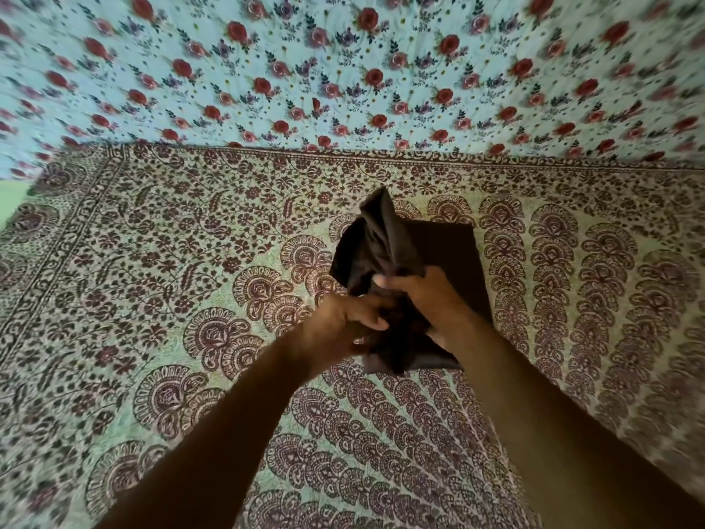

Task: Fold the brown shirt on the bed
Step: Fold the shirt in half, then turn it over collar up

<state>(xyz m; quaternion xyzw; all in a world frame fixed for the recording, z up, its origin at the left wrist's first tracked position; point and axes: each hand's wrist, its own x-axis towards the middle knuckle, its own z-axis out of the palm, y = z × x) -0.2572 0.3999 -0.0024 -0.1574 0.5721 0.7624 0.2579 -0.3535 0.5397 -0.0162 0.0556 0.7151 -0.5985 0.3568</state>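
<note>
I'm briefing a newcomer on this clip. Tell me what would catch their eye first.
First the brown shirt, a dark bunch at centre, gripped by both hands: left hand low, right hand just above it. Under it spreads the paisley bedspread. Beyond, filling the top, lies a pale blue sheet with red roses.

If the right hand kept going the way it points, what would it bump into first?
Most likely the brown shirt that the right hand already grips: a raised fold stands just beyond its knuckles. Past that lies the patterned bedspread, though depth is hard to judge.
</note>
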